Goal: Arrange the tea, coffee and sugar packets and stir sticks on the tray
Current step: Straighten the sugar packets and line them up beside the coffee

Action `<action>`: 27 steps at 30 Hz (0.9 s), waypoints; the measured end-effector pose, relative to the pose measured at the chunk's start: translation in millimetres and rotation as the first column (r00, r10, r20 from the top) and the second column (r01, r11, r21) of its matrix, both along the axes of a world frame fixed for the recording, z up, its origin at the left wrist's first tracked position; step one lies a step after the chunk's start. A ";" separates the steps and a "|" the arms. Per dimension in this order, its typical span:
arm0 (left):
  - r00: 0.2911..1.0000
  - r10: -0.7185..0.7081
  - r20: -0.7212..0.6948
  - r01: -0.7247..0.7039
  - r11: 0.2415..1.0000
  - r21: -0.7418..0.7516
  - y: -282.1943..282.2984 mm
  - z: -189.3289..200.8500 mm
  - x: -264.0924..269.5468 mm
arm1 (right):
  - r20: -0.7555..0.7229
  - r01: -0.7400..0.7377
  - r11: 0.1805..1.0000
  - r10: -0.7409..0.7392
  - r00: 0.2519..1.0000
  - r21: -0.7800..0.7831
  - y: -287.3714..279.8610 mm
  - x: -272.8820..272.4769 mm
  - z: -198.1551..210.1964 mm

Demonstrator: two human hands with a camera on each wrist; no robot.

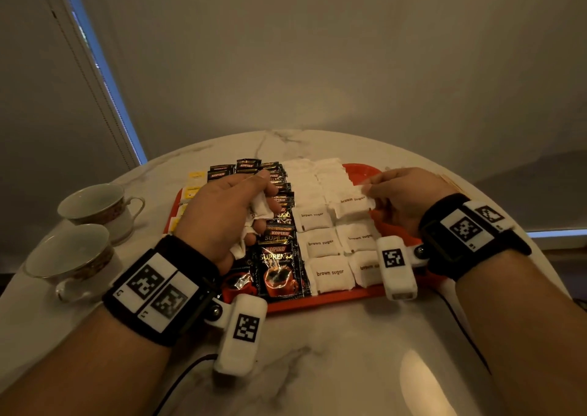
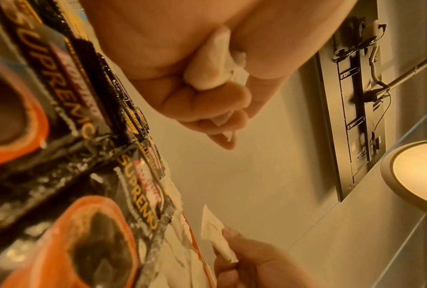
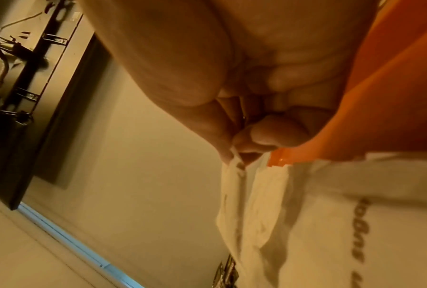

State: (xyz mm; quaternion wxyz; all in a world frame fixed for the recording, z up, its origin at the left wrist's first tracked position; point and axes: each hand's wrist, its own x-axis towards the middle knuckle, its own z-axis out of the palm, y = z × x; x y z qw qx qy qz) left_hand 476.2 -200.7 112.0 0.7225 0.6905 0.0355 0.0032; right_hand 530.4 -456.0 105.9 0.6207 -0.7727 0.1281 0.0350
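Left hand: left hand (image 1: 228,212) curled round several spare sugar packets (image 1: 259,210), above the coffee sachets (image 1: 279,266).
Right hand: right hand (image 1: 403,199) pinches one brown sugar packet (image 1: 354,204) by its edge, over the right sugar column.
Tray: red tray (image 1: 320,301) on the marble table (image 1: 317,368); yellow tea packets (image 1: 192,190) at its left.
Around: two teacups (image 1: 92,209) left of the tray.

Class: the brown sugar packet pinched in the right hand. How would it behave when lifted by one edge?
The brown sugar packet, pinched by the right hand at its far edge, looks like soft paper, so probably floppy. It seems light. Contents likely shift, judging by the plump packets on the tray.
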 end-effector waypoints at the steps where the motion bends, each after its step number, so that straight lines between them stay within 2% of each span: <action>1: 1.000 0.001 -0.001 -0.001 1.000 0.000 -0.1 0.1 0.4 | -0.014 0.004 1.000 -0.004 1.000 -0.008 -0.7 0.6 -0.1; 10: 1.000 0.009 -0.005 -0.009 1.000 0.012 0.3 1.3 1.0 | -0.125 -0.001 0.988 -0.019 0.992 -0.153 0.4 0.9 -3.4; 12: 1.000 0.014 -0.010 -0.014 1.000 0.016 0.3 1.7 1.8 | -0.100 0.008 0.987 -0.024 0.995 -0.161 0.1 1.4 -1.8; 15: 0.999 0.012 -0.036 -0.013 1.000 -0.016 -1.1 2.4 0.8 | 0.028 0.070 0.980 -0.066 0.997 -0.187 1.3 1.9 1.6; 17: 0.998 0.016 -0.056 -0.017 1.000 -0.017 -2.6 1.8 0.2 | 0.090 0.060 0.981 -0.043 0.995 -0.187 5.7 0.0 6.1; 20: 0.997 0.039 -0.072 -0.040 0.999 -0.020 -2.6 0.9 0.0 | 0.047 -0.038 0.992 0.043 0.998 -0.120 15.7 -5.7 9.6; 23: 0.997 0.038 -0.071 -0.039 0.999 -0.007 -3.1 1.4 -0.7 | -0.027 -0.098 0.985 0.095 0.995 -0.144 20.0 -10.1 8.3; 27: 0.998 0.016 -0.056 -0.017 1.000 -0.019 -5.1 1.0 -1.5 | 0.027 -0.091 0.985 0.096 0.995 -0.146 17.7 -10.2 9.8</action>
